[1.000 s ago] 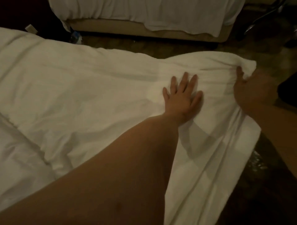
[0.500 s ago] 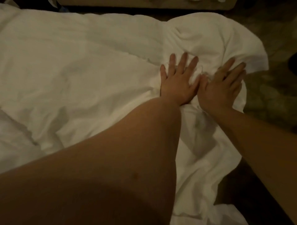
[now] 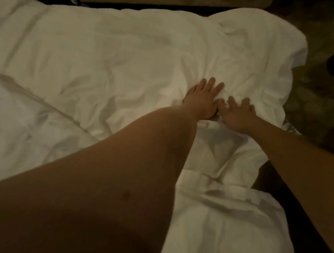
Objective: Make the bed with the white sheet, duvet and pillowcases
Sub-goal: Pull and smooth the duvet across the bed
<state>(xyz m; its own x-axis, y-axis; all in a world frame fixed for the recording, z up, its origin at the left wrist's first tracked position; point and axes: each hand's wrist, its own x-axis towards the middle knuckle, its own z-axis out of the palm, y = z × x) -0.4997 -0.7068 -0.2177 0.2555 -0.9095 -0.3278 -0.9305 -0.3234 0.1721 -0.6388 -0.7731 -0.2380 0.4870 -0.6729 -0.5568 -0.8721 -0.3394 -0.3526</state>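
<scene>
The white duvet [image 3: 126,59] lies crumpled across the bed, and its right corner [image 3: 282,41] bulges over the bed's edge. My left hand [image 3: 203,100] lies flat on the duvet with straight fingers. Just to its right, thumb to thumb, my right hand [image 3: 236,114] presses into the folds with spread, slightly bent fingers. More white fabric [image 3: 226,207] bunches below my hands and hangs toward the floor. A second white layer with a seam [image 3: 36,130] shows at the lower left. No pillowcases are in view.
Dark patterned floor [image 3: 310,101] runs along the right side of the bed. The base of another bed [image 3: 171,2] shows at the top edge. My left forearm fills the lower left of the view.
My right hand let go of the duvet's right corner and came beside my left hand. Both hands have since slid a little nearer on the fabric; the view tilted down.
</scene>
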